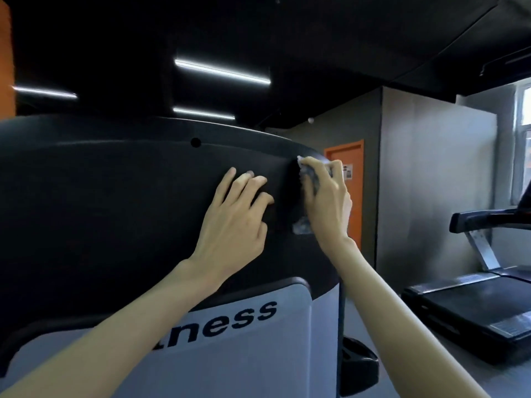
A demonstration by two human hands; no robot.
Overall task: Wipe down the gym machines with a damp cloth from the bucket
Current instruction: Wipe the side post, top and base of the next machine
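ceiling (316, 30) blk, 3 strip lights (222, 71) on | wall (431, 182) grey | door (346, 153) orange | window (524, 110) far rt, daylight

The person is showing two bare arms, the left forearm (115, 326) and the right forearm (396, 305) both being uncovered along all of their visible length. The left hand (232, 222) and the right hand (327, 202) are looking slender, with long fingers, narrow wrists and short nails. Knuckles and tendons are standing out faintly across the back of each hand.
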